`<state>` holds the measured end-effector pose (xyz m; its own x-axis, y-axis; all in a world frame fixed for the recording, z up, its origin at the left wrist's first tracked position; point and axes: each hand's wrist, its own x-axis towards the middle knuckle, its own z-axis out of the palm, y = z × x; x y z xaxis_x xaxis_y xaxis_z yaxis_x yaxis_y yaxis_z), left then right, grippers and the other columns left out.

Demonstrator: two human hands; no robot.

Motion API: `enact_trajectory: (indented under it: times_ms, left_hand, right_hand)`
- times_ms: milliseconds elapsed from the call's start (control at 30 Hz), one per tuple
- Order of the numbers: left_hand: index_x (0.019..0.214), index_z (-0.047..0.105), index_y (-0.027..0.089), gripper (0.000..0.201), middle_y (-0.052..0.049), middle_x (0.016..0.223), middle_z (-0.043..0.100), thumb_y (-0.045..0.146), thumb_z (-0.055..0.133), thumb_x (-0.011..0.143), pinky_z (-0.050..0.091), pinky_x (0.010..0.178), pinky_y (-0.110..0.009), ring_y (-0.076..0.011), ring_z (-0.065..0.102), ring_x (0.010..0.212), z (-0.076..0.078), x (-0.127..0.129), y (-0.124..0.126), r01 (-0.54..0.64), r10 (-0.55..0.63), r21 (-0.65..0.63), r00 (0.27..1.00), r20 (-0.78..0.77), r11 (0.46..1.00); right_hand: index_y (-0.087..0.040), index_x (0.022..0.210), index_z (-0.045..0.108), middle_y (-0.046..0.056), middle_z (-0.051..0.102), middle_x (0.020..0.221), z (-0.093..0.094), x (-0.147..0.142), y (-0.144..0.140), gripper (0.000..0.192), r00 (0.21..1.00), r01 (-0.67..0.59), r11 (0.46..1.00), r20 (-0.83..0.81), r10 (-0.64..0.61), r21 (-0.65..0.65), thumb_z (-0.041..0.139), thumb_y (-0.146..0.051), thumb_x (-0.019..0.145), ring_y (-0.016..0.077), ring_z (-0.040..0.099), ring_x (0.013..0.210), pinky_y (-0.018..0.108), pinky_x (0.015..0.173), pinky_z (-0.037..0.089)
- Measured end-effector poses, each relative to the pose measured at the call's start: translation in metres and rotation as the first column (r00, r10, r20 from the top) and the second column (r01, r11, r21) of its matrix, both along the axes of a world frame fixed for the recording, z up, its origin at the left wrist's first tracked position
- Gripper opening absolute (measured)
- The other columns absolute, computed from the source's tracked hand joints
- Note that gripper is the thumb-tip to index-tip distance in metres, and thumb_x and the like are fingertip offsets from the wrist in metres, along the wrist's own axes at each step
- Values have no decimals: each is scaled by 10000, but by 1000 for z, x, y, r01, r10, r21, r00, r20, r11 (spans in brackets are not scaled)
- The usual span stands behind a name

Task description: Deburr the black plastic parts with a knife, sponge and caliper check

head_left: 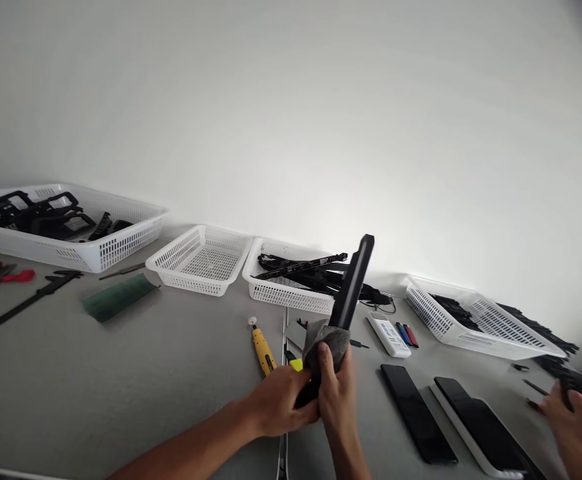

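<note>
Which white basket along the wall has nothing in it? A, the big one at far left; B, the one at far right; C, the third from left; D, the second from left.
D: the second basket shows only its bare mesh floor, while the other three hold black parts.

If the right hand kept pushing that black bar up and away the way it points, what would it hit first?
Probably the white mesh basket of black strips behind it. The right hand holds the long black bar in a grey cloth, tilted toward the basket's right end; depth is unclear.
</note>
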<state>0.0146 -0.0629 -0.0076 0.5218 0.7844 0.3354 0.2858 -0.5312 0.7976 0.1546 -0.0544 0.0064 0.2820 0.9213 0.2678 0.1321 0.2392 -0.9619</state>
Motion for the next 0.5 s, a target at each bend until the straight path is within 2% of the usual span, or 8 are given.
enact_trajectory:
  times_ms: [67,167,233,400,433,500]
  left_hand:
    - [903,605,224,104,0,693,658,306,660,936,294,522,-280,-177,602,542,-5,3,0,-57,65,109,995,-74,992]
    - [999,620,223,123,8,664,645,304,680,928,247,509,-296,-186,599,515,-11,7,0,-84,137,290,976,-167,953]
    - [1089,628,218,187,3,674,664,286,685,925,245,512,-297,-198,629,532,-13,8,-1,-85,159,359,970,-182,930]
    - [1069,628,226,177,14,658,658,232,688,903,240,531,-287,-186,616,512,-11,3,-1,-113,192,403,968,-159,908]
    - [1071,631,230,178,16,655,649,231,684,901,239,536,-285,-184,609,513,-10,3,-2,-120,193,399,970,-148,909]
    - [1059,634,234,169,20,652,621,250,682,897,237,547,-285,-175,580,516,-8,4,-4,-126,182,361,975,-126,924]
  right_hand:
    - [-170,949,684,43,699,804,5,5,6,531,999,53,997,-9,-53,-48,667,-698,895,215,643,730,295,631,519]
    - [-195,676,574,-5,519,559,19,22,20,653,982,186,976,-17,-189,-115,609,-824,845,155,463,512,274,450,344]
    - [-198,668,565,-18,490,537,26,28,24,637,978,206,974,34,-204,-95,641,-810,827,150,447,500,271,443,320]
    - [-167,916,679,51,711,769,31,23,17,481,983,97,995,155,-101,34,665,-646,881,226,650,699,300,604,501]
    - [-166,921,683,59,719,780,31,23,17,487,979,101,994,176,-105,29,640,-651,902,229,655,707,303,610,503]
    - [-181,785,646,53,662,671,31,27,19,563,957,190,982,225,-185,0,545,-712,944,207,593,610,295,539,435]
